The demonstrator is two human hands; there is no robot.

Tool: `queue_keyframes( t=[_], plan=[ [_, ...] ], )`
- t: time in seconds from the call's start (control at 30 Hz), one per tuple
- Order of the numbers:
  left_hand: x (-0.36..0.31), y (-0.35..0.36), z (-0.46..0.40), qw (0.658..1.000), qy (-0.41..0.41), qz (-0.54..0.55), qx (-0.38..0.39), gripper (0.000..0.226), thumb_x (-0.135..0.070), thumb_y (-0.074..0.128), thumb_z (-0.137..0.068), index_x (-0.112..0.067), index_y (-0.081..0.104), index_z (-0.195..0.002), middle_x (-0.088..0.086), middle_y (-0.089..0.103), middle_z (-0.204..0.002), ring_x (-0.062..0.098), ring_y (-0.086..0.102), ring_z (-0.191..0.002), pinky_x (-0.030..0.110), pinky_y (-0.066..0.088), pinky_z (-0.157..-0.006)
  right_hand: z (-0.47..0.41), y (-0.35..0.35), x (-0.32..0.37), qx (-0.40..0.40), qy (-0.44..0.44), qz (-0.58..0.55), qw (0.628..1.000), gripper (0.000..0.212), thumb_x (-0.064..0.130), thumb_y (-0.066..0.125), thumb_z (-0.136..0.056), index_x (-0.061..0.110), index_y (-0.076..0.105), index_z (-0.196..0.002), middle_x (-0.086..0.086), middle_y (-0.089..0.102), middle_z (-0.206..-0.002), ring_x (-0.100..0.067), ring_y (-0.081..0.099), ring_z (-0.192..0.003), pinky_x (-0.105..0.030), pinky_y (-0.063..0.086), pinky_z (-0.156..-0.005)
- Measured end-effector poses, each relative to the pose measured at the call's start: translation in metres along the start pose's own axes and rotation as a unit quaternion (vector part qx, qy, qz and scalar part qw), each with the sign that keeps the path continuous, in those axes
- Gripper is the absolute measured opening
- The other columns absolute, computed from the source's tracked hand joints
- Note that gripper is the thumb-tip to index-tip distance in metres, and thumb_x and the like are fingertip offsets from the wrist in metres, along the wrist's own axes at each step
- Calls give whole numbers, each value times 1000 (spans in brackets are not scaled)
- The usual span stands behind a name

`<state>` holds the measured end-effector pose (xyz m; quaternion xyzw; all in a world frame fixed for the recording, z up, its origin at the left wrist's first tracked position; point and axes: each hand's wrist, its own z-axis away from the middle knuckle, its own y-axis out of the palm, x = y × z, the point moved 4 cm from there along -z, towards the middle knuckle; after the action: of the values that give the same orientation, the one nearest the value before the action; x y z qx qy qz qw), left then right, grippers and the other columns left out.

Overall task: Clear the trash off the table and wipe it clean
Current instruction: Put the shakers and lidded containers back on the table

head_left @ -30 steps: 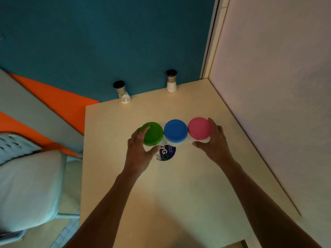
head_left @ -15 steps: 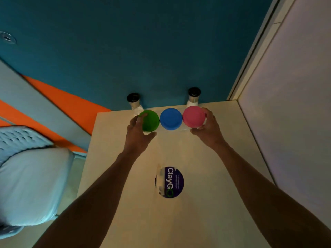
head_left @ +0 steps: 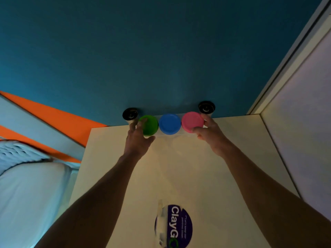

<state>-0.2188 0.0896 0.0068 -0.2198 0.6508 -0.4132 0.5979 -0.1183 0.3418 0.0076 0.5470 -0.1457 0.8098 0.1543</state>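
Three clay tubs stand in a row at the far edge of the cream table, against the teal wall: a green-lidded tub, a blue-lidded tub and a pink-lidded tub. My left hand holds the green tub's left side, fingers over its lid. My right hand grips the pink tub from the right. A piece of clear plastic wrapping with a round purple "ClayGo" label lies flat on the table near me, between my forearms.
Two small shakers with dark tops stand at the table's far edge, one left of the green tub and one behind the pink tub. A white wall borders the table's right side. A pale cushioned seat sits to the left.
Both hands have pushed the row of three tubs away from me to the table's far edge, between the shakers. The labelled wrapping stayed behind and now lies near me.
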Motion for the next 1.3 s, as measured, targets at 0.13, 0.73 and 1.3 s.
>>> queue_keyframes(
  t=[0.13, 0.73, 1.3],
  plan=[
    [8, 6, -8, 1000, 8, -30, 5, 78, -25, 80, -84, -24, 41, -151, 9, 34, -157, 35, 46, -135, 43, 42, -106, -13, 5, -15, 0, 29, -23, 999, 61, 7, 71, -82, 35, 51, -133, -2, 55, -117, -17, 55, -95, -32, 49, -75],
    [6, 19, -18, 994, 45, -94, -32, 55, -28, 68, -94, -19, 51, -146, 6, 33, -158, 36, 58, -121, 45, 49, -99, -25, 17, -32, -56, 53, -147, 986, 55, 5, 61, -91, 27, 48, -139, 0, 55, -138, -19, 52, -126, -41, 43, -106],
    [56, 10, -24, 975, -116, 153, -107, 80, -53, 59, -95, -22, 22, -158, 8, 34, -159, 31, 37, -143, 50, 38, -114, -48, -35, -37, -184, 27, 143, 972, 82, 18, 82, -74, 17, 40, -145, -13, 46, -139, -33, 55, -117, -49, 50, -98]
  ],
)
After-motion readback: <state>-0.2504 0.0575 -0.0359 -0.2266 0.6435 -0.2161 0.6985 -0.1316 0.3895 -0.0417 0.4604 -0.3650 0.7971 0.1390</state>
